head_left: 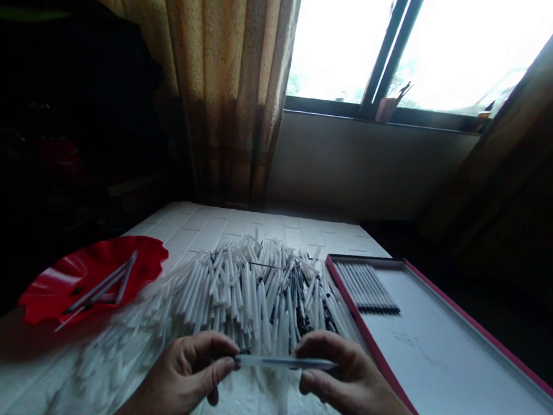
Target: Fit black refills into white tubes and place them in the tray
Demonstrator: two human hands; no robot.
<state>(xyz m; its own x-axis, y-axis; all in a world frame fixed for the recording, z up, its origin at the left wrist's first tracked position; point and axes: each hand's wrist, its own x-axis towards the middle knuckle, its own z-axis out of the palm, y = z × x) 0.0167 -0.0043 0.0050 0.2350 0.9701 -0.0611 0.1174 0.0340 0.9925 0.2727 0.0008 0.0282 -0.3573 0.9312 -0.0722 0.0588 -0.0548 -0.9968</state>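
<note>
A slim translucent pen [275, 362] lies level between my two hands, above the near side of a big pile. My left hand [189, 371] pinches its left end between thumb and forefinger, where a small dark part shows. My right hand [339, 371] has thumb and forefinger about the pen's right end, the tip reaching toward the palm. Just beyond both hands spreads the pile of clear and whitish pen barrels [225, 287], with dark pen parts [300, 300] mixed in at its right.
A shallow red-rimmed box [466, 366] stands on the right; a neat row of pens [366, 288] lies in its far left corner. At left, a wavy red dish [43, 294] holds a few pens. White brick-patterned covering [198, 220] lies on the table, below a window and curtain [224, 86].
</note>
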